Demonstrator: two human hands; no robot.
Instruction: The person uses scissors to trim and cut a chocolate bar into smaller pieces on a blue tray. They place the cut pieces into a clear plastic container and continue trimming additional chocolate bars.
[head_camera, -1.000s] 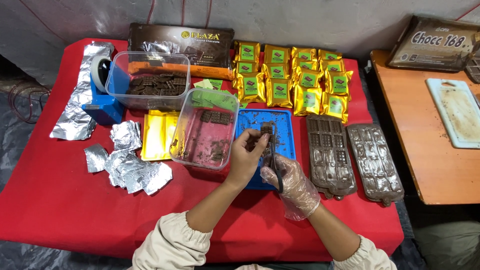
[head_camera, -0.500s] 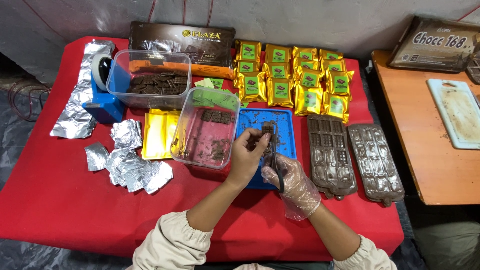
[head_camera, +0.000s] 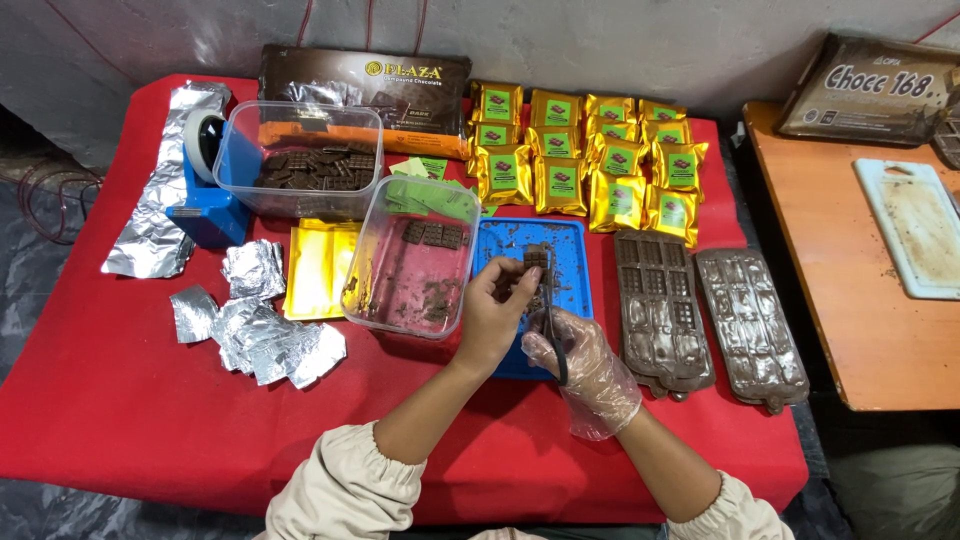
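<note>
Bare left hand (head_camera: 492, 312) pinches a small brown chocolate block (head_camera: 536, 258) by its fingertips, above the blue rectangular plastic tray (head_camera: 575, 262). Right hand (head_camera: 585, 362), in a clear plastic glove, closes around dark-handled scissors (head_camera: 553, 330) just beside the block. A clear plastic tub (head_camera: 400, 290) with chocolate crumbs touches the tray's left edge; 2 brown chocolate moulds (head_camera: 700, 318) lie to its right.

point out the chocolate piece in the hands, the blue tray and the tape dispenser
chocolate piece (head_camera: 536, 258), head view, on its grooved top face
blue tray (head_camera: 577, 262), head view, on the bare right part of its floor
tape dispenser (head_camera: 203, 200), head view, on its blue body
</note>
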